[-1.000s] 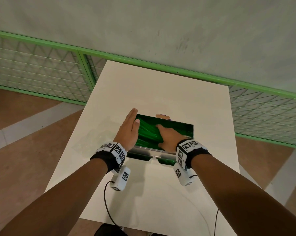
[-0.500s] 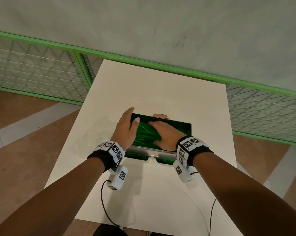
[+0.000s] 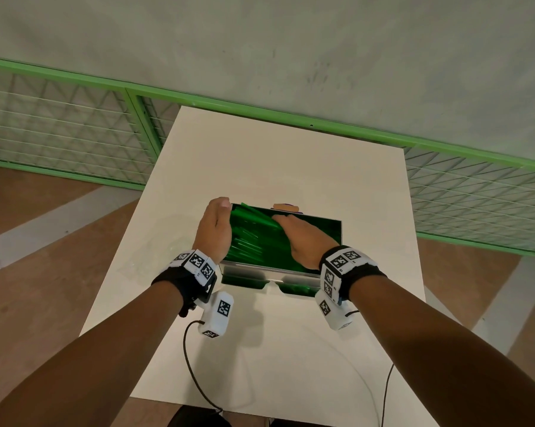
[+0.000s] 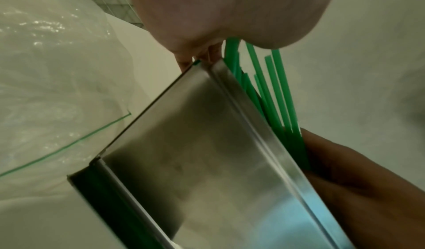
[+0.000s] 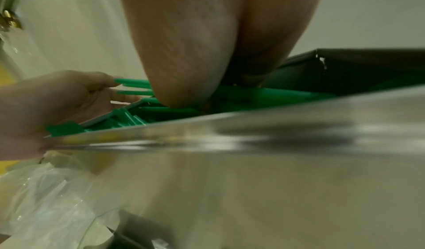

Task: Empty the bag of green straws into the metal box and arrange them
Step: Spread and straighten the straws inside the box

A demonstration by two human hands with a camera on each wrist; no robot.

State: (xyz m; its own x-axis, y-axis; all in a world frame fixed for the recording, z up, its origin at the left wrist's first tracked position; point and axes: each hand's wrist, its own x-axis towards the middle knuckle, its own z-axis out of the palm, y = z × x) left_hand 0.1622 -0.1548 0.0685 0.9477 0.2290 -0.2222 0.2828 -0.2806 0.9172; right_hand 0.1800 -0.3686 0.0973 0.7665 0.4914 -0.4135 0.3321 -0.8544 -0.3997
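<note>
A shiny metal box (image 3: pixel 266 269) lies crosswise in the middle of the white table (image 3: pixel 275 155), full of loose green straws (image 3: pixel 247 238). My left hand (image 3: pixel 214 224) cups the box's left end with bent fingers, and straw ends (image 5: pixel 131 86) poke over the rim against them. Straightened out, my right hand (image 3: pixel 303 235) lies on top of the straws, fingers pointing toward the far left corner. From the left wrist, the box's side (image 4: pixel 195 153) shows with straws (image 4: pixel 276 92) fanning past its rim. The clear bag (image 4: pixel 46 71) lies flat and empty to the left of the box.
A small tan and purple object (image 3: pixel 286 207) sits just behind the box. Thin cables (image 3: pixel 192 365) trail over the table's near edge. A green mesh fence (image 3: pixel 75 131) runs behind the table, with brown floor on both sides.
My left hand's fingers went from straight to bent around the box's far left corner. My right hand slid farther over the straws, which now fan up toward the left end.
</note>
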